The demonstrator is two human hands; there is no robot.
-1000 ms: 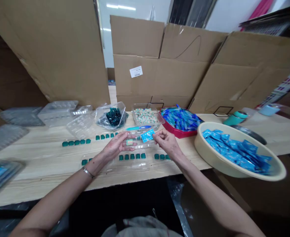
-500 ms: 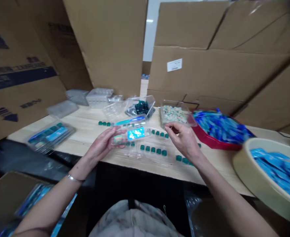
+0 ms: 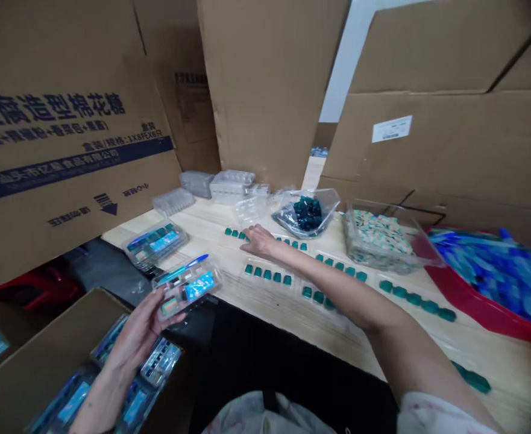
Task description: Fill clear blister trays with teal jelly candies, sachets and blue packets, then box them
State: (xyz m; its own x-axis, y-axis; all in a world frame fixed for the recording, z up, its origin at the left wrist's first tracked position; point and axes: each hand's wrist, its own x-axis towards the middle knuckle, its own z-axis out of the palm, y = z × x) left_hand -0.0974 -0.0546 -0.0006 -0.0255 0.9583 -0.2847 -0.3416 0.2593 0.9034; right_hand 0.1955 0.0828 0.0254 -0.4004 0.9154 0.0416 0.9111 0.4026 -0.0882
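My left hand (image 3: pixel 137 333) grips a filled clear plastic pack (image 3: pixel 187 286) with a blue pen-like stick and a blue sachet inside, held off the table's near left edge above an open cardboard box (image 3: pixel 43 355) that holds several like packs. My right hand (image 3: pixel 257 239) reaches across to the table's far left and rests, fingers flat, on a clear tray by a row of small green blocks (image 3: pixel 234 232). More clear trays with green blocks (image 3: pixel 267 274) lie along the wooden table (image 3: pixel 211 226).
Another filled pack (image 3: pixel 155 242) lies at the table's left end. Stacks of empty clear trays (image 3: pixel 231 182), a bag of dark green pieces (image 3: pixel 307 212), a clear tub of pale pieces (image 3: pixel 378 238) and a red tray of blue sachets (image 3: pixel 491 274) stand behind. Cardboard boxes wall the table.
The view swung left. My left hand carried the filled pack off the table toward the box on the left. My right hand let go and reached to the far-left row of green blocks.
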